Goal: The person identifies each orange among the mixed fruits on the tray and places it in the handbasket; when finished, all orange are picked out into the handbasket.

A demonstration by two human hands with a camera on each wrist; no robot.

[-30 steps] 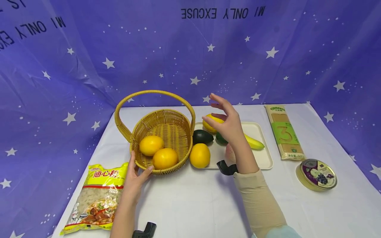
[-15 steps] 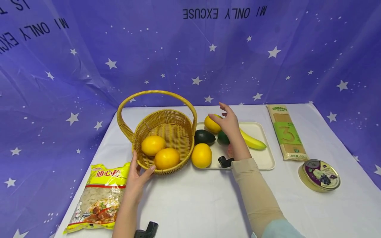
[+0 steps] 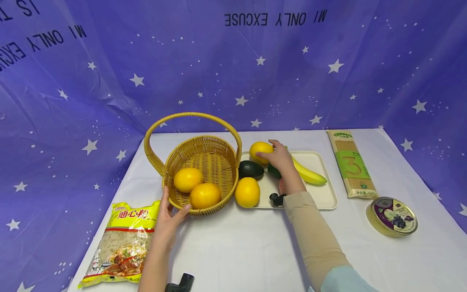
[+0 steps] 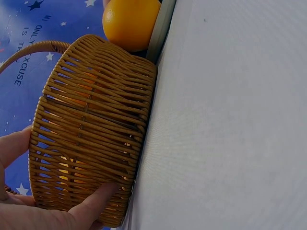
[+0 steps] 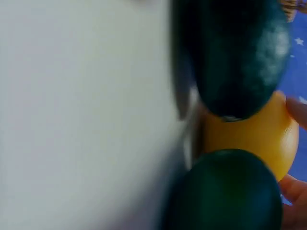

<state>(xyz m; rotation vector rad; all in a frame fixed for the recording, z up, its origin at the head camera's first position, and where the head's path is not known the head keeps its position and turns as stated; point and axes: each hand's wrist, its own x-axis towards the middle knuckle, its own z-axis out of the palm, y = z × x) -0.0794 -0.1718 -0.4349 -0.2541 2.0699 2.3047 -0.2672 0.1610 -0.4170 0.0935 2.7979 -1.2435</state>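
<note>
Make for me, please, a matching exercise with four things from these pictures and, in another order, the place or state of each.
1. Left hand
2. Right hand
3. Banana
4. Round tin

A. lies on the cream tray
B. stands near the packet marked 3
C. grips the wicker basket
D. is at the rearmost rounded yellow fruit

Pairs: 1-C; 2-D; 3-A; 4-B

With the left hand [image 4: 45,215], grips the basket [image 4: 91,124] beside an orange [image 4: 130,25] at the edge of a tray [image 4: 162,31].
</note>
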